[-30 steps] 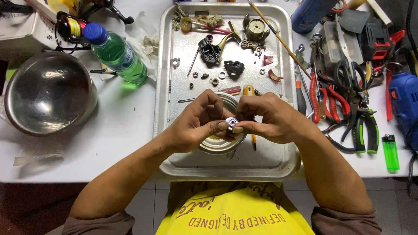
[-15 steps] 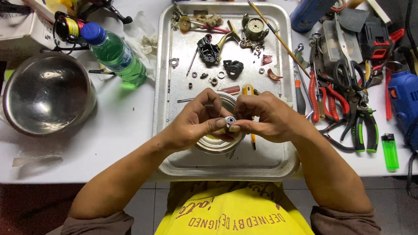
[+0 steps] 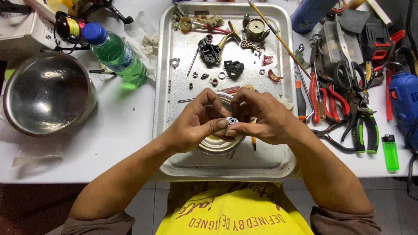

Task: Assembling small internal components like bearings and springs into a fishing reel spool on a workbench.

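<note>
My left hand [image 3: 195, 121] and my right hand [image 3: 260, 118] meet over a metal tray [image 3: 174, 143], both pinching one small round silver part [image 3: 231, 120] with a dark centre between their fingertips. Right under the hands sits a small round tin [image 3: 215, 144] with a pale paste inside. At the far end of the tray lie several small washers, screws, black mechanism pieces [image 3: 209, 50] and a round metal housing [image 3: 256, 29]. A yellow-handled tool [image 3: 253, 139] pokes out below my right hand.
A steel bowl [image 3: 48, 93] stands at the left, with a green plastic bottle [image 3: 115, 54] lying beside it. To the right of the tray lie pliers and cutters [image 3: 344, 104], a blue power drill [image 3: 405, 102] and a green lighter [image 3: 390, 152].
Both hands hold the same small part over the tin; the fingers have shifted only slightly around it.
</note>
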